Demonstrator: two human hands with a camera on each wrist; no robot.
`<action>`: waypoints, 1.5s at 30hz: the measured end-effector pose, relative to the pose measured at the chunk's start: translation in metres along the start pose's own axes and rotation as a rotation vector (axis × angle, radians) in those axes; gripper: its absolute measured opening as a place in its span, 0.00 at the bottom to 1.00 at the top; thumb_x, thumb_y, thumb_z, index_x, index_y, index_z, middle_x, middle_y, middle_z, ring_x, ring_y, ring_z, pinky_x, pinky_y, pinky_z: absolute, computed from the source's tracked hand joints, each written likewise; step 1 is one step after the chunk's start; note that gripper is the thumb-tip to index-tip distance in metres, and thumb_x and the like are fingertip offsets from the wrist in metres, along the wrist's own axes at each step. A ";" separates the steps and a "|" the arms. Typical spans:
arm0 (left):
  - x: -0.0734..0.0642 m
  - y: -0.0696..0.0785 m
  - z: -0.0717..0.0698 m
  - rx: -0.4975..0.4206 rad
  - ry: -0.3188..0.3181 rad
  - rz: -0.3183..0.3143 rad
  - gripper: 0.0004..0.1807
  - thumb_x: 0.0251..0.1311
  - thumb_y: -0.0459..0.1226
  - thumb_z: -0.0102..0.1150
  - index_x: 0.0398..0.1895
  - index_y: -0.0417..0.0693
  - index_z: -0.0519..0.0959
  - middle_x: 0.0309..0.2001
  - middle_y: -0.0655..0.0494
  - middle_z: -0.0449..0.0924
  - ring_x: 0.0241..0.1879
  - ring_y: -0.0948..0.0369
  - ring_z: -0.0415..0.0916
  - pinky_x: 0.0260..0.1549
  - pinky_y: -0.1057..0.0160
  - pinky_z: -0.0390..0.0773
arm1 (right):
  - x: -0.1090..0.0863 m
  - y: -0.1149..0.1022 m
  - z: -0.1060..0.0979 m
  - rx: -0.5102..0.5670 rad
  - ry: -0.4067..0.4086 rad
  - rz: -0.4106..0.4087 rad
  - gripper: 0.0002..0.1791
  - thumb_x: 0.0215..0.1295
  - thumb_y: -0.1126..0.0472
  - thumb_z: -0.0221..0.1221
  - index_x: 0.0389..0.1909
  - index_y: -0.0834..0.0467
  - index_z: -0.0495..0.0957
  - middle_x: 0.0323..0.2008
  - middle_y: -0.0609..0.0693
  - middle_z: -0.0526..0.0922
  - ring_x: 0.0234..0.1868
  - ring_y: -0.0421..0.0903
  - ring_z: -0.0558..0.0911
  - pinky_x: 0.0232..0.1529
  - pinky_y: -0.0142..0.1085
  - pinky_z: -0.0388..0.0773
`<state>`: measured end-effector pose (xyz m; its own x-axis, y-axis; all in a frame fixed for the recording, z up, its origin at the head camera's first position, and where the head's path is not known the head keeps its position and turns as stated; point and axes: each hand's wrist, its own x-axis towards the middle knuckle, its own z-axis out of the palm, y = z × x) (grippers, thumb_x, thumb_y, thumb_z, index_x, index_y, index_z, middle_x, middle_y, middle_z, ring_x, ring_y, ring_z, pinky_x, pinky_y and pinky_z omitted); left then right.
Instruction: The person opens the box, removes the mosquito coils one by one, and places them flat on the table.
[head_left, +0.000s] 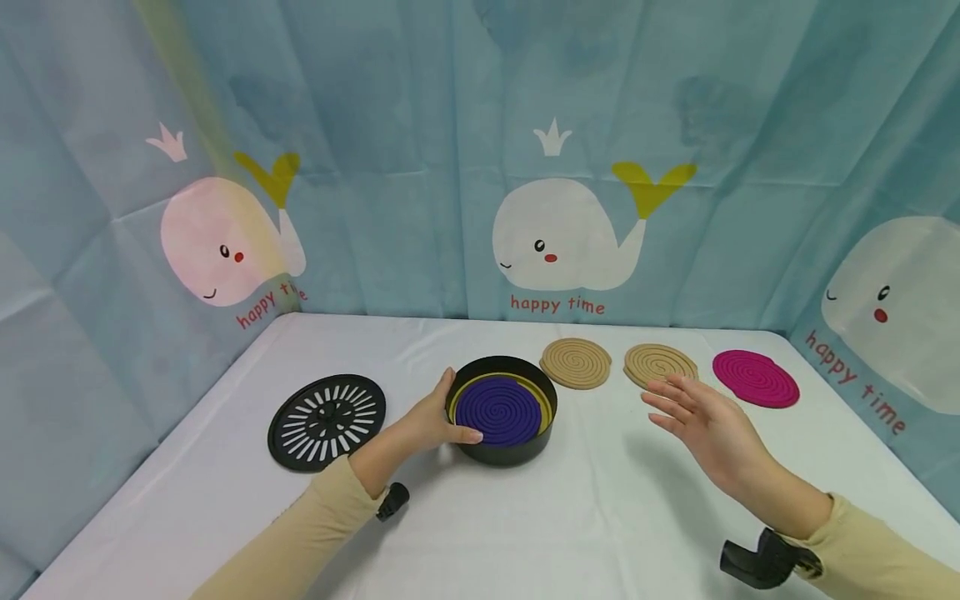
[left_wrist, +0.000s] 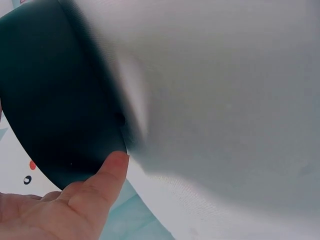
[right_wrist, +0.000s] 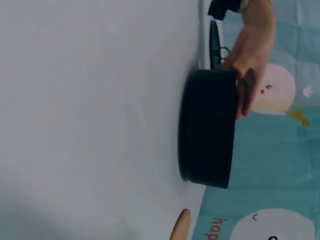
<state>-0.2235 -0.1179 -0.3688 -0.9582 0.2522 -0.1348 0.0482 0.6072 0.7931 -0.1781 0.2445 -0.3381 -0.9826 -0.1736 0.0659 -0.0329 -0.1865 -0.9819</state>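
Observation:
In the head view a round black tin [head_left: 510, 455] stands mid-table, leaning slightly toward the wearer. Inside it a purple mosquito coil [head_left: 498, 410] lies on top of a yellow coil [head_left: 547, 402], which shows only as a rim around it. My left hand [head_left: 433, 420] grips the tin's left side, thumb over the near rim beside the purple coil. The left wrist view shows a fingertip [left_wrist: 116, 162] against the tin's dark wall. Held in the air to the right, my right hand [head_left: 708, 429] has its fingers extended and holds nothing.
A black slotted lid [head_left: 327, 419] lies left of the tin. Toward the back right are two tan coils [head_left: 575, 363] [head_left: 660, 363] and a magenta coil [head_left: 756, 378]. White cloth [head_left: 540, 533] covers the table, and a blue whale-print curtain [head_left: 390, 233] hangs behind it.

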 end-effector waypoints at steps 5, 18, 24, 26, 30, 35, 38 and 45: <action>0.000 0.002 0.000 -0.003 0.005 -0.002 0.63 0.50 0.39 0.75 0.77 0.37 0.36 0.76 0.40 0.42 0.72 0.41 0.46 0.68 0.43 0.52 | 0.003 0.001 0.017 -0.041 -0.014 0.021 0.33 0.79 0.50 0.40 0.70 0.70 0.46 0.49 0.38 0.79 0.52 0.37 0.80 0.52 0.31 0.76; 0.001 -0.001 0.000 -0.012 -0.003 -0.014 0.63 0.50 0.40 0.75 0.77 0.38 0.36 0.76 0.41 0.42 0.73 0.42 0.46 0.68 0.43 0.51 | 0.017 0.003 0.062 -0.065 -0.102 0.111 0.35 0.79 0.51 0.40 0.71 0.74 0.47 0.55 0.50 0.77 0.53 0.39 0.79 0.55 0.34 0.75; 0.000 -0.002 -0.001 -0.006 -0.011 -0.018 0.63 0.50 0.40 0.75 0.77 0.38 0.37 0.76 0.40 0.43 0.72 0.41 0.46 0.68 0.43 0.52 | 0.025 0.008 0.079 -0.064 -0.116 0.161 0.32 0.79 0.52 0.40 0.69 0.73 0.50 0.63 0.63 0.70 0.58 0.46 0.77 0.58 0.36 0.73; -0.001 -0.001 0.000 -0.005 -0.011 -0.018 0.63 0.50 0.40 0.75 0.77 0.39 0.37 0.76 0.40 0.43 0.72 0.41 0.47 0.68 0.43 0.52 | 0.028 0.010 0.084 -0.065 -0.131 0.179 0.32 0.79 0.52 0.40 0.69 0.73 0.50 0.66 0.68 0.64 0.63 0.52 0.73 0.60 0.38 0.71; -0.001 0.000 0.000 -0.002 -0.007 -0.018 0.63 0.50 0.41 0.75 0.77 0.39 0.37 0.76 0.40 0.44 0.72 0.41 0.47 0.68 0.43 0.53 | 0.036 0.012 0.092 -0.047 -0.163 0.204 0.32 0.79 0.53 0.37 0.69 0.74 0.47 0.70 0.72 0.54 0.70 0.61 0.62 0.66 0.44 0.64; -0.002 0.002 -0.001 0.005 -0.007 -0.025 0.64 0.49 0.41 0.76 0.77 0.40 0.36 0.76 0.40 0.44 0.72 0.41 0.47 0.67 0.43 0.53 | 0.049 0.013 0.098 -0.006 -0.194 0.228 0.32 0.80 0.55 0.32 0.71 0.75 0.41 0.72 0.72 0.48 0.73 0.64 0.52 0.71 0.50 0.52; -0.002 0.002 -0.001 0.001 -0.006 -0.025 0.64 0.49 0.41 0.76 0.77 0.40 0.37 0.76 0.40 0.44 0.72 0.41 0.47 0.68 0.43 0.53 | 0.057 0.015 0.102 0.012 -0.237 0.247 0.34 0.80 0.54 0.29 0.72 0.75 0.35 0.73 0.72 0.42 0.74 0.65 0.46 0.71 0.51 0.47; -0.003 0.001 0.001 0.009 0.000 -0.015 0.64 0.49 0.40 0.76 0.77 0.38 0.37 0.76 0.39 0.44 0.72 0.41 0.48 0.67 0.43 0.54 | 0.074 0.022 0.111 0.021 -0.232 0.305 0.37 0.80 0.50 0.29 0.72 0.74 0.30 0.74 0.71 0.36 0.74 0.64 0.39 0.72 0.53 0.41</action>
<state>-0.2207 -0.1170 -0.3679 -0.9589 0.2431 -0.1461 0.0370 0.6179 0.7854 -0.2316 0.1206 -0.3351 -0.8792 -0.4377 -0.1883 0.2612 -0.1122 -0.9587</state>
